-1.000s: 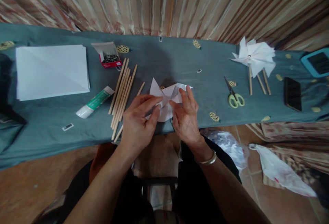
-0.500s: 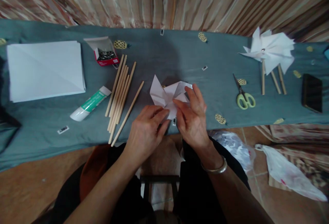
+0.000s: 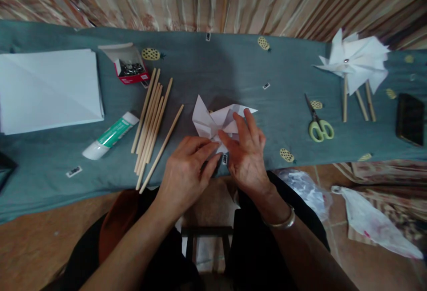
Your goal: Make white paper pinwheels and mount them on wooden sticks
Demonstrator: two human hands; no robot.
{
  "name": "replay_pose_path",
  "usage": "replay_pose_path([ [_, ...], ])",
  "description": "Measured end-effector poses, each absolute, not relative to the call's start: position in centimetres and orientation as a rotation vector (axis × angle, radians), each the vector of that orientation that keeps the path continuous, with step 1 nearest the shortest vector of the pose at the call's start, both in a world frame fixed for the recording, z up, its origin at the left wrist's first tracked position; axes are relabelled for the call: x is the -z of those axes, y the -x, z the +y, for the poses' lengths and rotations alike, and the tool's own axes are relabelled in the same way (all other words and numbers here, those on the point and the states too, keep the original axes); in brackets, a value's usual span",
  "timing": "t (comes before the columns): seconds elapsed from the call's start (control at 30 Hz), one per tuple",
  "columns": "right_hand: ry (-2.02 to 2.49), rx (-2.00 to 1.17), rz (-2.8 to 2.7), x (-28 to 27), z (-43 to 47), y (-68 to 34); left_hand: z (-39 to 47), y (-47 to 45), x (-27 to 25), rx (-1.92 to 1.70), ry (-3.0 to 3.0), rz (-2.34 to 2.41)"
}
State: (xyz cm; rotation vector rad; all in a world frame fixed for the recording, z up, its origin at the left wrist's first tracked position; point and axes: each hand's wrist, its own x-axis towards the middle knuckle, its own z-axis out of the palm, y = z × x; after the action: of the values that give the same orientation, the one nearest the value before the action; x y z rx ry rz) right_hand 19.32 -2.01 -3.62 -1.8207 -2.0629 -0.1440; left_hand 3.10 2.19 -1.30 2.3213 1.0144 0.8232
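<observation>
A white paper pinwheel (image 3: 218, 119) with folded, pointed blades lies on the table in front of me. My left hand (image 3: 188, 171) pinches its near edge between thumb and fingers. Over its right side is my right hand (image 3: 247, 153), the index fingertip pressing near the middle while the other fingers are spread over a blade. Left of my hands, several wooden sticks (image 3: 155, 122) lie side by side, one a little apart. My fingers cover the near and right parts of the pinwheel.
White paper sheets (image 3: 50, 90), a red box of small metal pins (image 3: 131, 70) and a green-white glue tube (image 3: 111, 135) lie at left. To the right are scissors (image 3: 318, 126), finished pinwheels (image 3: 356, 59) on sticks and a black phone (image 3: 410, 119). Plastic bags (image 3: 373, 220) lie on the floor.
My right index finger has moved left toward the pinwheel's middle, and the other fingers have let go of the right blade, whose tip now sticks out. My left hand stays about the same.
</observation>
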Motion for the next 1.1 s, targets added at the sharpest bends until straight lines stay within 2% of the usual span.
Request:
replay_pose_path([
  [0.3, 1.783, 0.155, -2.059, 4.2, -2.2, -19.6, 3.1, -2.7, 0.9, -0.889, -2.271, 1.111],
  [0.7, 1.81, -0.024, -1.951, 2.8, -2.5, -20.2, 2.9, -2.6, 1.0, -0.87, -2.28, 1.112],
  [1.1, 1.821, 0.167, -1.985, 3.4, -2.4, -20.5, 3.0, -2.7, 1.1, -0.844, -2.3, 1.125],
])
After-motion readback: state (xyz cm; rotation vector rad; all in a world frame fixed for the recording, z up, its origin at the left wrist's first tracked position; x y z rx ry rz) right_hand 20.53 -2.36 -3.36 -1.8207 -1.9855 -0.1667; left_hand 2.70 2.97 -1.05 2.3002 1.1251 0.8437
